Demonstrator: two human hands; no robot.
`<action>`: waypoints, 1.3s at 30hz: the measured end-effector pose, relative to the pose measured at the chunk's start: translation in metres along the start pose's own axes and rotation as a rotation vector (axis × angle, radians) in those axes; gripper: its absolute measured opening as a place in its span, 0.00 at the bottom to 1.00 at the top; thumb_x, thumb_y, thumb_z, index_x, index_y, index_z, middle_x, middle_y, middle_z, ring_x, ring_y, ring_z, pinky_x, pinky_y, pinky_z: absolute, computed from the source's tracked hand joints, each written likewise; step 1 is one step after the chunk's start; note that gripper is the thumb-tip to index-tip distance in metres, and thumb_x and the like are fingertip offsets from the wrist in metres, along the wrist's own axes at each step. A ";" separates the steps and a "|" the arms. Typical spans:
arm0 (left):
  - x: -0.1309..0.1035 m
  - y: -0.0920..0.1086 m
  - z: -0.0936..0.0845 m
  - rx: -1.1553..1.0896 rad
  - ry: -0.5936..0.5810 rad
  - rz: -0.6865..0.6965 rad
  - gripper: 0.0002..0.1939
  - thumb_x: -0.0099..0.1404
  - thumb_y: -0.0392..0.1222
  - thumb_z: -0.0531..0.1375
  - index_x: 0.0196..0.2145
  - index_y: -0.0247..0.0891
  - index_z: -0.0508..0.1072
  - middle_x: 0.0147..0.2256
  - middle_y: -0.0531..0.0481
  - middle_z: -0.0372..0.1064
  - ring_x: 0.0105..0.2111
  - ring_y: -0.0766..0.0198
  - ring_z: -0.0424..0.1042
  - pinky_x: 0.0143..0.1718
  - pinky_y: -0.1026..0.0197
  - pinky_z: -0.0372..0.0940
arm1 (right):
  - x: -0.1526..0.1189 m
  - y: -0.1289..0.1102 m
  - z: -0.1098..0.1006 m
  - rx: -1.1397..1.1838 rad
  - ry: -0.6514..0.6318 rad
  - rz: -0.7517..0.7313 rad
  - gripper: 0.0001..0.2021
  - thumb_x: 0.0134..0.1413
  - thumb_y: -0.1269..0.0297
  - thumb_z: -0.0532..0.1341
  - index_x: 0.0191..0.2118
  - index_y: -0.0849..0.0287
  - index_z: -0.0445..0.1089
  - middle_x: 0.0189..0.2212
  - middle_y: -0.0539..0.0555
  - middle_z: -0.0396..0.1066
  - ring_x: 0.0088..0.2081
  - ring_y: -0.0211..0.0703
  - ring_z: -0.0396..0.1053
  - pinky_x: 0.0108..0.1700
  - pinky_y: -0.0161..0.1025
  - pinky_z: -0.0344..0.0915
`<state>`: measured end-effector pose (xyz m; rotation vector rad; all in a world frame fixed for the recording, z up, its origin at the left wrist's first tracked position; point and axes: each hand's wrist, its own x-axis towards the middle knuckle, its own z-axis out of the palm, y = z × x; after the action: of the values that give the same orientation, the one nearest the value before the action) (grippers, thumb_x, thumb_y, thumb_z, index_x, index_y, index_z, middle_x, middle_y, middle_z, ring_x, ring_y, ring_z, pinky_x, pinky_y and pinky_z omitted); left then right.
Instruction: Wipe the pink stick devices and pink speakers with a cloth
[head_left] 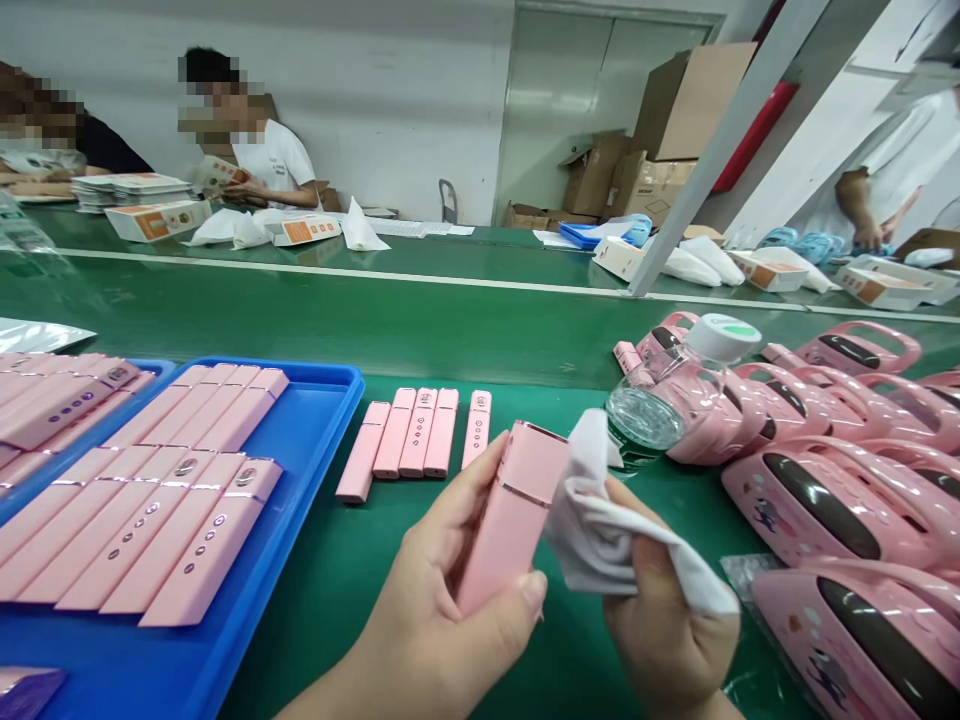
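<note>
Green surface [322, 570]: looks flat and hard; fine for setting the stick down, a drop might mark it.
Blue tray [315, 400]: at the left, pink sticks laid side by side in it.
Pink handled cases [795, 610]: crowded at the right, glossy, well apart from the held stick.
Left hand [442, 630]: fingers wrapped behind the stick, thumb across its lower front; firm hold, not spread.
Right hand [667, 620]: fingers pinching bunched cloth, thumb on the near side.
White cloth [592, 530]: soft, limp, folded over itself; beside the stick's upper edge, contact can't be told from where I stand.
Pink stick [510, 520]: in the left hand, raised over the surface, tilted, banded end up. Probably light, stiff; smooth shell, so likely a bit slippery. Best hold: long sides, lower half, as now.
Shiny band [525, 497]: crosses the stick near the top, maybe a cap joint. Could scratch or smudge; keep fingers below it, don't pull on the end.
</note>
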<state>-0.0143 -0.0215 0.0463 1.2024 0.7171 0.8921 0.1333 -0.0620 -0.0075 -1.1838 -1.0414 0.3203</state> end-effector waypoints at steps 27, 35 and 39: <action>0.002 -0.018 -0.004 -0.277 -0.193 -0.242 0.36 0.63 0.53 0.52 0.63 0.44 0.42 0.35 0.48 0.65 0.21 0.72 0.63 0.22 0.68 0.62 | 0.001 0.009 -0.004 0.068 -0.128 0.064 0.13 0.57 0.60 0.57 0.47 0.53 0.73 0.48 0.55 0.72 0.49 0.58 0.70 0.46 0.48 0.70; 0.001 -0.022 -0.004 -0.256 -0.209 -0.214 0.39 0.63 0.54 0.52 0.64 0.41 0.38 0.28 0.50 0.64 0.22 0.70 0.63 0.22 0.68 0.62 | 0.001 0.009 -0.006 0.102 -0.184 0.075 0.14 0.59 0.63 0.56 0.50 0.51 0.71 0.52 0.54 0.69 0.52 0.57 0.66 0.51 0.51 0.66; 0.004 -0.025 -0.005 -0.313 -0.219 -0.206 0.40 0.62 0.54 0.53 0.64 0.41 0.38 0.28 0.50 0.65 0.21 0.69 0.63 0.20 0.69 0.62 | 0.001 0.009 -0.007 0.105 -0.185 0.054 0.14 0.59 0.64 0.56 0.50 0.52 0.71 0.51 0.55 0.69 0.52 0.58 0.66 0.51 0.52 0.66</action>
<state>-0.0118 -0.0189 0.0206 0.9116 0.4917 0.6602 0.1418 -0.0617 -0.0148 -1.1040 -1.1397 0.5283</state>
